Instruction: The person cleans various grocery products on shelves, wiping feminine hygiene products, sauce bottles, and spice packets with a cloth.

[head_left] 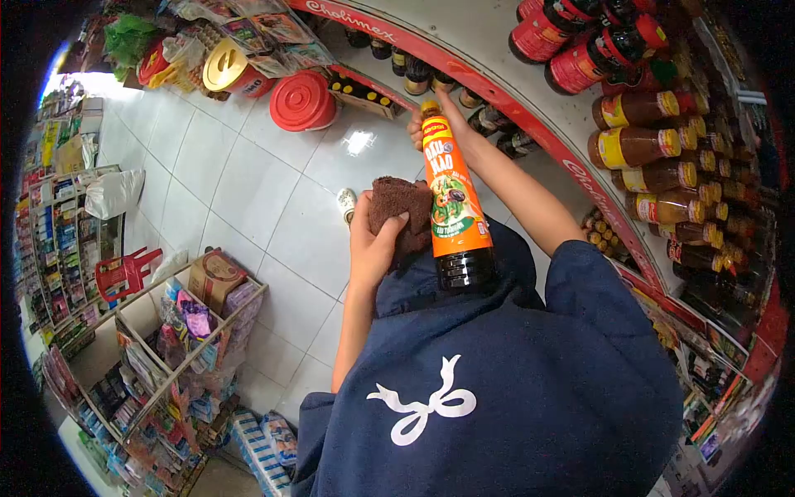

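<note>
My right hand (454, 124) grips an oyster sauce bottle (454, 195) from behind, near its yellow cap. The bottle has an orange label and dark contents, and its base points toward my body over my navy shirt. Bunched in my left hand (377, 236) is a brown cloth (400, 207), thumb pressed on top of it. The cloth lies right beside the bottle's label, overlapping its left edge in this view. Part of my right hand's fingers is hidden behind the bottle.
A red-edged shelf (497, 87) curves along the right, bearing several brown sauce bottles (642, 147) and red-labelled bottles (584, 62). On the tiled floor (248, 178) ahead stands a red lidded bucket (303, 101). At left are a wire-framed goods bin (186, 364) and a red plastic stool (124, 272).
</note>
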Action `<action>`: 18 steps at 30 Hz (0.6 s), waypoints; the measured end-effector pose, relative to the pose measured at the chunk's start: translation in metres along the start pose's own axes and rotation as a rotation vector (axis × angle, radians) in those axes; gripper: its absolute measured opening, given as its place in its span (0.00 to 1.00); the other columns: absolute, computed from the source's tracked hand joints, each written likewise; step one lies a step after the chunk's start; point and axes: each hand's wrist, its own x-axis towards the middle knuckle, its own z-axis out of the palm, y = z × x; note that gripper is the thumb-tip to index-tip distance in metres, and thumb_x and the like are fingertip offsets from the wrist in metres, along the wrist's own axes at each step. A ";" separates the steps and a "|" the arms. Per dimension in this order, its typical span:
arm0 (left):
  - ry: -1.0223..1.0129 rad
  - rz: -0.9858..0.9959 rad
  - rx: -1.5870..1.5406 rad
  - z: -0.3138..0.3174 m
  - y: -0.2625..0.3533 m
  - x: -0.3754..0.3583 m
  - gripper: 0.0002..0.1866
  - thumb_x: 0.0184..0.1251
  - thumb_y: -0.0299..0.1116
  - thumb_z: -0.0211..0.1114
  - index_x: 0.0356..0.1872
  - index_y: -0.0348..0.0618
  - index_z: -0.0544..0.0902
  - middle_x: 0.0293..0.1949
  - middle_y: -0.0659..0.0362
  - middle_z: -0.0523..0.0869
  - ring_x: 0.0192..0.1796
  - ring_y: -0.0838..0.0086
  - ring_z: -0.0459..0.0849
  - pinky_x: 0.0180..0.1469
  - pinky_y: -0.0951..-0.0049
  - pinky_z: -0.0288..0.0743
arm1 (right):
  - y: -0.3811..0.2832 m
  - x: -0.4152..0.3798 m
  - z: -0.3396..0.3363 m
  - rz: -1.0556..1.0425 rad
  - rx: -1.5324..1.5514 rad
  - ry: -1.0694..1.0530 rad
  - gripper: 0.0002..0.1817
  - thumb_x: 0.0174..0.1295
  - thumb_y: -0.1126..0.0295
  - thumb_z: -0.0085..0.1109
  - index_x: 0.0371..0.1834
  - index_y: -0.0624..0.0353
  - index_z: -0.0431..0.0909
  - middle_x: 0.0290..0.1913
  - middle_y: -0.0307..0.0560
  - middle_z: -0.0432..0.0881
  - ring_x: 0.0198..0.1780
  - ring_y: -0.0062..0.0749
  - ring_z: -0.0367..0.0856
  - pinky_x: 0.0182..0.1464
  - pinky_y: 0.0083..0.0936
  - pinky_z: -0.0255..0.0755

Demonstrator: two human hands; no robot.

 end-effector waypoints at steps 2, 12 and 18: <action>0.005 -0.004 -0.007 0.000 -0.001 -0.003 0.14 0.49 0.21 0.56 0.40 0.39 0.67 0.36 0.59 0.76 0.40 0.76 0.74 0.45 0.77 0.67 | 0.003 0.004 -0.007 0.022 0.037 -0.032 0.31 0.51 0.36 0.42 0.18 0.59 0.64 0.20 0.42 0.65 0.20 0.28 0.66 0.26 0.24 0.65; 0.022 -0.009 -0.009 -0.004 -0.003 -0.007 0.14 0.50 0.21 0.57 0.39 0.39 0.68 0.35 0.59 0.76 0.39 0.78 0.75 0.44 0.78 0.67 | 0.019 0.017 -0.051 0.140 0.239 0.078 0.19 0.50 0.53 0.49 0.19 0.58 0.62 0.21 0.42 0.65 0.21 0.27 0.67 0.26 0.24 0.67; 0.037 -0.019 -0.027 -0.003 -0.006 -0.005 0.14 0.50 0.21 0.57 0.39 0.39 0.68 0.35 0.60 0.77 0.38 0.78 0.75 0.43 0.79 0.68 | 0.026 0.008 -0.080 0.131 0.298 -0.051 0.15 0.48 0.59 0.51 0.18 0.59 0.63 0.21 0.44 0.66 0.22 0.28 0.69 0.27 0.26 0.71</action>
